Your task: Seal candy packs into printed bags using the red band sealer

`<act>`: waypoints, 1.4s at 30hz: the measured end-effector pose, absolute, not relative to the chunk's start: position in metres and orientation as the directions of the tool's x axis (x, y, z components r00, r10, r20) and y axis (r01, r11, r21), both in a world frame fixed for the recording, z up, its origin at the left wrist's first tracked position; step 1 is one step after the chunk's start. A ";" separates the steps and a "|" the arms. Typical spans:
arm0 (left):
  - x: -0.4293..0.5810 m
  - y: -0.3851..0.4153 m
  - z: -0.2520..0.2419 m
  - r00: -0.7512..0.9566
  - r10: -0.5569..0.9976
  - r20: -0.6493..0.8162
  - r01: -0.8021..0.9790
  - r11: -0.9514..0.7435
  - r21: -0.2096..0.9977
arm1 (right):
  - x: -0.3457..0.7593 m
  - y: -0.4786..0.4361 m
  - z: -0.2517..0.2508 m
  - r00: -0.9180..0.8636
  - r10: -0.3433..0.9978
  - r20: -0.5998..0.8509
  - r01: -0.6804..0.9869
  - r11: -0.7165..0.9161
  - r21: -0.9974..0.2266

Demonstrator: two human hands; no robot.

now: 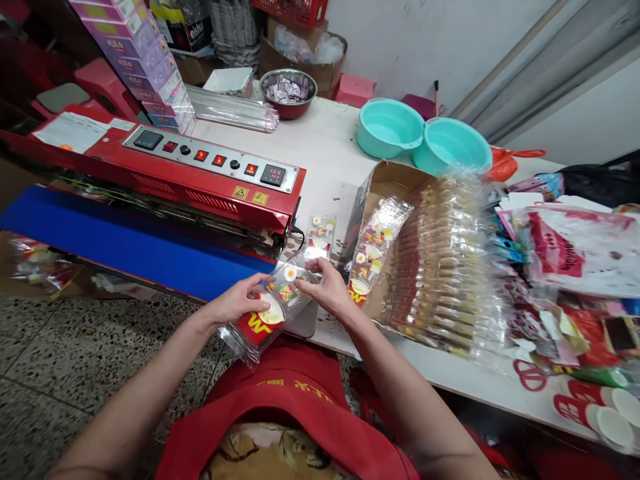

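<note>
Both my hands grip a clear plastic packet over the front end of the blue conveyor belt. Inside it show a red piece with a yellow mark, a white bowl-like shape and small food-shaped pieces, one like a fried egg. My left hand closes on its left edge, thumb on top. At the upper right end, my right hand pinches the plastic. Just beyond lies a similar packet on the table. To the right, another such packet leans in a cardboard box beside a long row of packets standing on edge.
At left stands a red band sealing machine with lit switches and a blue belt. Behind are stacked boxes, a metal bowl of sachets and turquoise basins. Red-handled scissors and paper cups lie at right.
</note>
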State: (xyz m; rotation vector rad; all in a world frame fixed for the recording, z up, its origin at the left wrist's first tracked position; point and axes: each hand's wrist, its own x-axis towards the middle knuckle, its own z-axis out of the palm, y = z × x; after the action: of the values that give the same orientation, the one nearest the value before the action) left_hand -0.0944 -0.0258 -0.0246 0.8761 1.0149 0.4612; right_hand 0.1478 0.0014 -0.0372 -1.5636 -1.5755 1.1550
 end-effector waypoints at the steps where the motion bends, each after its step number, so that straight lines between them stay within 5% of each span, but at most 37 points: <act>1: -0.094 -0.027 -0.026 0.473 0.700 -0.535 0.051 0.584 0.810 | 0.145 0.001 -0.040 -0.092 0.983 -0.157 0.426 -0.104 -0.899; 9: -0.098 -0.034 -0.032 0.439 0.721 -0.536 0.028 0.586 0.810 | 0.153 0.015 -0.055 -0.032 0.973 -0.228 0.447 -0.190 -0.874; 15: -0.101 -0.039 -0.030 0.425 0.744 -0.515 -0.060 0.591 0.804 | 0.164 0.015 -0.036 -0.098 0.962 -0.254 0.067 -0.248 -0.966; 20: -0.087 -0.043 -0.037 0.391 0.749 -0.535 -0.104 0.613 0.783 | 0.160 0.009 -0.029 -0.164 0.924 -0.346 -0.025 -0.355 -0.935; 25: -0.065 -0.035 -0.045 0.062 0.904 -0.422 0.174 0.407 0.897 | 0.156 0.008 -0.045 -0.101 0.926 -0.365 -0.065 -0.372 -0.926; 33: -0.046 -0.009 -0.041 -0.156 0.959 -0.237 0.580 0.283 0.764 | 0.154 0.007 -0.050 -0.078 0.928 -0.365 -0.057 -0.370 -0.927; 38: -0.048 -0.003 -0.047 -0.233 0.948 -0.218 0.621 0.317 0.717 | 0.149 0.007 -0.053 -0.093 0.938 -0.335 -0.027 -0.339 -0.940; 42: -0.053 0.000 -0.047 -0.215 0.935 -0.283 0.446 0.352 0.823 | 0.149 0.011 -0.053 -0.053 0.891 -0.451 -0.184 -0.453 -0.872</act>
State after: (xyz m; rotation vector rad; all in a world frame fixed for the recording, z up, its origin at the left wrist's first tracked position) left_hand -0.0532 -0.0004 -0.0469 1.2161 1.8145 0.7693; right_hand 0.1495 0.0110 -0.0528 -1.3839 -0.8077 1.6367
